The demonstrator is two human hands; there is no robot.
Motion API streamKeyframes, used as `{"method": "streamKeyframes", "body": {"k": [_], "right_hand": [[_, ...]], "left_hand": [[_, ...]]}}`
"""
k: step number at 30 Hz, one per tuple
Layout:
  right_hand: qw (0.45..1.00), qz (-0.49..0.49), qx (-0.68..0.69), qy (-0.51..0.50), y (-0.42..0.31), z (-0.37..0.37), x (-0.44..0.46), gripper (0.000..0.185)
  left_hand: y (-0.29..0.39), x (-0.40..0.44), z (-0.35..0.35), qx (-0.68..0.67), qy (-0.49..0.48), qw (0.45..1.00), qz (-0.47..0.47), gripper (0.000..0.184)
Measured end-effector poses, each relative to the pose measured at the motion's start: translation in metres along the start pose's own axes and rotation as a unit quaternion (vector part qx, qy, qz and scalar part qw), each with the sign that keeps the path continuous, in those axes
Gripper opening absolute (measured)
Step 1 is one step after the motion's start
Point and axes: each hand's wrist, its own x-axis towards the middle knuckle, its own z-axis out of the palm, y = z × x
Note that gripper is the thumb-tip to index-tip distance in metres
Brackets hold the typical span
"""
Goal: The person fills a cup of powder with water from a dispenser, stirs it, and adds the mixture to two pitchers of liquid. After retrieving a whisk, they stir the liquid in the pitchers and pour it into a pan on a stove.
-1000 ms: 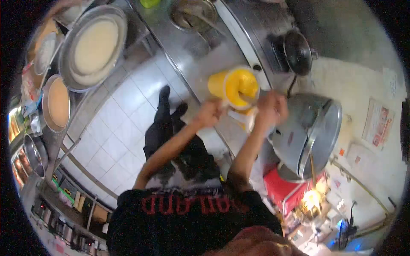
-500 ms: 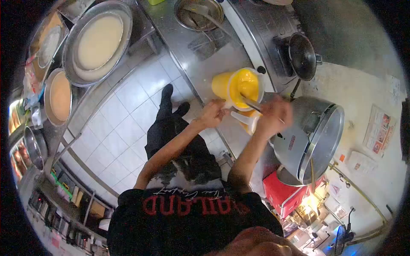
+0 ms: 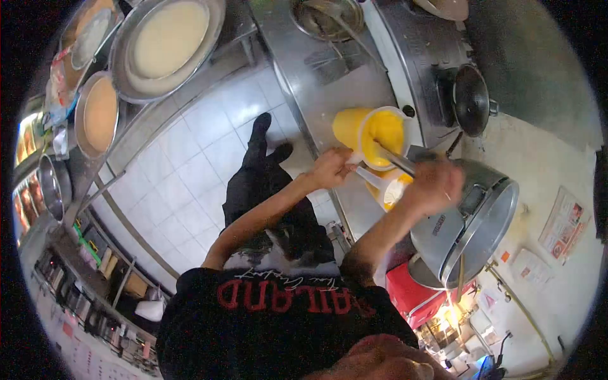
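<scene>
A plastic tub [image 3: 353, 126] of thick yellow liquid [image 3: 387, 130] stands tilted-looking on the steel counter. My left hand [image 3: 332, 168] is closed at the near side of its rim, fingers bent around the edge or a handle there. In my right hand [image 3: 434, 187], blurred by motion, is a metal-handled utensil [image 3: 396, 157]. Its lower end dips into the yellow liquid, so its head is hidden. Just below the tub, a white funnel-shaped piece [image 3: 373, 180] sits against a second yellow container [image 3: 391, 197], partly covered by my right forearm.
A large steel pot [image 3: 437, 227] stands close to my right arm. Beyond are a black pan [image 3: 472, 101] and a metal bowl with utensils [image 3: 320, 28]. Across the tiled floor [image 3: 190, 149] are wide basins of pale [image 3: 171, 41] and orange liquid [image 3: 101, 115].
The whole view has shifted, carrying the counter rightward and down in the frame. My right hand has swung outward to the right, the utensil still in the yellow liquid. My left hand keeps its place at the tub.
</scene>
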Motion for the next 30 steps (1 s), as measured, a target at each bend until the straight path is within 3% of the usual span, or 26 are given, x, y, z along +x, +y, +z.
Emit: {"method": "streamKeyframes", "body": {"k": [2,4,7,9,11,13,15,21,24,25,27,28,29,30], "right_hand": [[0.984,0.015,0.107,-0.145,0.025,-0.035,0.000,0.017],[0.981,-0.059,-0.119,-0.142,0.070,-0.008,-0.010,0.015],[0.995,-0.062,-0.013,-0.078,0.036,-0.026,0.004,0.013],[0.992,-0.040,0.029,-0.118,0.014,-0.022,0.000,0.013],[0.971,-0.079,-0.166,-0.150,0.072,-0.008,-0.017,0.013],[0.985,-0.072,-0.113,-0.111,0.059,0.002,-0.008,0.014],[0.991,0.009,0.131,-0.009,-0.010,-0.001,0.001,0.013],[0.997,-0.023,0.049,-0.047,0.000,-0.004,0.006,0.020],[0.992,0.004,0.071,-0.108,0.001,-0.006,-0.008,0.023],[0.990,-0.010,-0.104,-0.095,0.023,0.008,-0.018,0.022],[0.955,-0.156,-0.228,-0.112,0.053,0.007,0.000,0.022],[0.997,-0.055,-0.024,-0.042,0.049,-0.003,0.001,0.017],[0.981,-0.026,0.152,-0.120,0.034,-0.023,0.004,0.015],[0.985,-0.069,0.135,-0.087,0.035,-0.018,-0.002,0.013]], "left_hand": [[0.007,0.001,-0.008,-0.022,-0.035,0.998,-0.039,0.039],[0.007,0.003,-0.008,-0.018,-0.046,0.998,-0.034,0.040],[-0.015,-0.002,0.013,0.001,-0.025,1.000,-0.009,0.038],[-0.020,0.001,0.015,-0.004,-0.033,0.999,-0.009,0.038],[-0.021,0.001,0.012,-0.001,-0.017,1.000,0.024,0.037],[-0.022,0.004,0.018,-0.011,0.041,0.997,0.069,0.033],[-0.028,0.002,0.028,-0.036,0.116,0.984,0.127,0.029],[-0.015,0.006,0.012,-0.042,0.054,0.988,0.135,0.029],[-0.016,0.001,0.015,0.007,0.102,0.985,0.142,0.028],[-0.011,-0.001,0.012,-0.017,0.086,0.988,0.128,0.028],[0.002,0.001,0.002,-0.063,0.069,0.991,0.097,0.028],[-0.003,0.008,0.000,-0.051,0.072,0.990,0.108,0.028],[-0.008,0.005,0.004,-0.045,0.069,0.990,0.110,0.029],[-0.013,0.000,0.008,-0.039,0.065,0.991,0.112,0.029]]}}
